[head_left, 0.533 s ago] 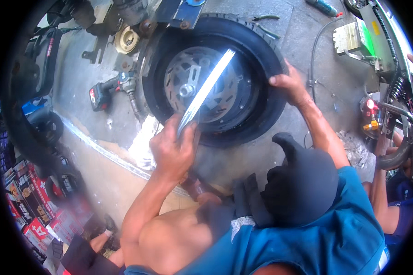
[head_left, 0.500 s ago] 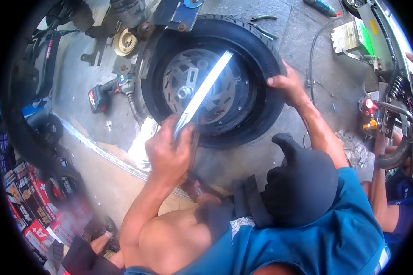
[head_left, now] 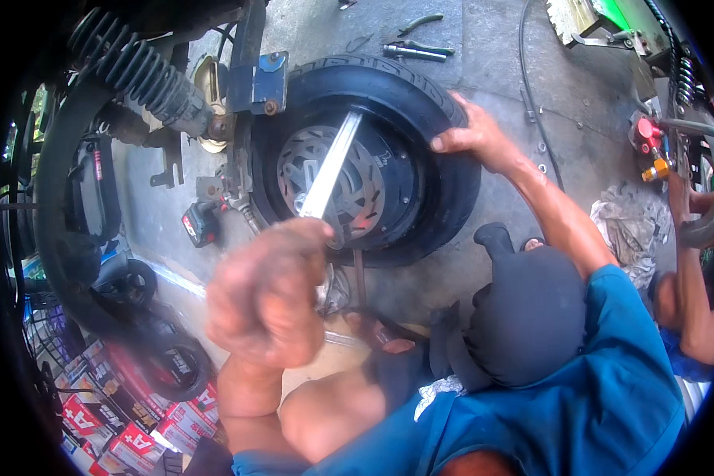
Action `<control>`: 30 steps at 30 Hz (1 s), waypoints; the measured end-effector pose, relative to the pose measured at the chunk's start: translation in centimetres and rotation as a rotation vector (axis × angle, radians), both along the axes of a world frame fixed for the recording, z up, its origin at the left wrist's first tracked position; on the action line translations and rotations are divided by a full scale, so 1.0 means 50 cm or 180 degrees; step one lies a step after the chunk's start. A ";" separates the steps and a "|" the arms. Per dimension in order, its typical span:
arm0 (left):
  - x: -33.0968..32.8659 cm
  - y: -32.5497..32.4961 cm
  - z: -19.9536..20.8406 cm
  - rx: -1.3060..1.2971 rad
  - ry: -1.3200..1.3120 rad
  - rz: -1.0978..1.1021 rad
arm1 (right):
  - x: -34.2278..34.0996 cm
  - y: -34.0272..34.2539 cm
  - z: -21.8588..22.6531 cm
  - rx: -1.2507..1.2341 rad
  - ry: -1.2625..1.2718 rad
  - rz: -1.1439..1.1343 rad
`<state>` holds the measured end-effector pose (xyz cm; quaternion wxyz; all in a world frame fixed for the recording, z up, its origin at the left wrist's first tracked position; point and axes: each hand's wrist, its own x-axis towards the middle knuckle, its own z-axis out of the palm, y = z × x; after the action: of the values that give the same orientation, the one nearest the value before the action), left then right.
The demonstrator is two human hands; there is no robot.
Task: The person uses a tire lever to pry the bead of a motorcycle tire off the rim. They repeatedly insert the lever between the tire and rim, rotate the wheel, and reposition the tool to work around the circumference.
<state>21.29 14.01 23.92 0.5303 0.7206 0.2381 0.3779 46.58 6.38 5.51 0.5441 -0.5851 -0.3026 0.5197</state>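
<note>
My left hand (head_left: 266, 293) is closed in a fist round a shiny flat metal bar, which looks like a tire lever (head_left: 333, 170). The lever slants up toward me, and its far tip meets the wheel where the tire's inner edge borders the rim. A black tire (head_left: 448, 190) lies flat on the floor round a dark hub with a slotted brake disc (head_left: 297, 151). My right hand (head_left: 476, 139) grips the tire's right side, thumb on the sidewall and fingers over the tread. A second, brownish bar (head_left: 360, 278) shows at the tire's near edge; its end is hidden.
A coil-spring shock absorber (head_left: 139, 71) and a metal bracket (head_left: 270, 83) overhang the wheel's left side. A cordless power tool (head_left: 201, 222) lies left of it. Pliers (head_left: 419, 24) and a socket tool (head_left: 416, 52) lie beyond. At right are a cable (head_left: 529, 103), a crumpled rag (head_left: 627, 226) and another person's arm (head_left: 694, 293).
My left hand has risen nearer to me, tilting the tire lever up steeper. My right hand stays on the tire, its grip slightly farther round. The whole view has shifted.
</note>
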 end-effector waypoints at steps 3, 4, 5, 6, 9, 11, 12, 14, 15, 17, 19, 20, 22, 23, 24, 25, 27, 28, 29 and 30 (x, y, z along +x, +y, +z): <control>0.037 0.013 0.043 0.1207 0.0990 -0.0163 | -0.001 -0.010 0.001 0.0026 0.0035 -0.0010; 0.055 0.023 0.039 0.1456 0.0938 -0.0095 | -0.002 -0.010 0.002 0.0004 0.0118 -0.0028; 0.063 0.024 0.045 0.1471 0.0933 -0.0096 | -0.003 -0.009 0.005 0.0018 0.0114 -0.0032; 0.072 0.024 0.057 0.1053 0.0895 -0.0073 | -0.005 -0.008 0.010 0.0085 0.0083 -0.0018; 0.106 0.021 0.079 0.0476 0.0884 0.0297 | -0.007 -0.013 0.015 0.0046 0.0131 0.0037; 0.119 0.038 0.084 0.0293 0.0771 0.0057 | 0.001 -0.005 0.009 -0.0006 0.0179 0.0111; 0.136 0.047 0.084 0.0533 0.0808 0.0100 | -0.001 -0.001 -0.001 0.0005 0.0191 0.0078; 0.155 0.054 0.091 0.0348 0.0780 0.0125 | -0.001 0.003 -0.005 0.0025 0.0209 0.0076; 0.162 0.055 0.094 0.0155 0.0748 0.0134 | -0.002 0.003 -0.004 0.0086 0.0107 0.0065; 0.171 0.053 0.102 0.0223 0.0813 0.0201 | -0.008 0.000 -0.003 0.0129 0.0026 0.0052; 0.199 0.058 0.111 0.0267 0.0727 -0.0064 | 0.001 -0.002 -0.004 -0.0003 0.0312 -0.0023; 0.214 0.075 0.136 -0.0288 0.0749 -0.0388 | -0.005 0.005 0.006 0.0069 0.0367 -0.0062; 0.290 0.071 0.151 -0.0180 0.1036 0.0135 | -0.009 0.005 -0.001 -0.0089 0.0339 -0.0033; 0.324 0.083 0.161 -0.0031 0.1058 -0.0041 | 0.000 0.009 -0.008 -0.0247 0.0267 -0.0072; 0.344 0.092 0.177 -0.0018 0.1044 -0.0031 | 0.003 0.012 -0.012 -0.0233 0.0253 -0.0064; 0.368 0.101 0.190 -0.0147 0.1312 -0.0170 | 0.007 0.008 -0.016 -0.0127 0.0169 -0.0080; 0.398 0.111 0.211 -0.0466 0.1902 -0.0457 | 0.000 -0.017 -0.008 -0.0081 0.0123 -0.0101; 0.411 0.119 0.211 -0.0600 0.2193 -0.0578 | 0.006 -0.019 0.004 -0.0177 0.0071 0.0001; 0.413 0.138 0.189 -0.0579 0.2206 -0.0546 | 0.009 -0.010 0.016 -0.0245 0.0025 0.0114; 0.409 0.164 0.151 -0.0392 0.1681 -0.0515 | 0.015 0.006 0.027 -0.0216 0.0033 0.0139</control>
<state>41.75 22.22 31.48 0.5212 0.7772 0.3322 0.1183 47.34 6.68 6.85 0.5139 -0.5937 -0.2947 0.5445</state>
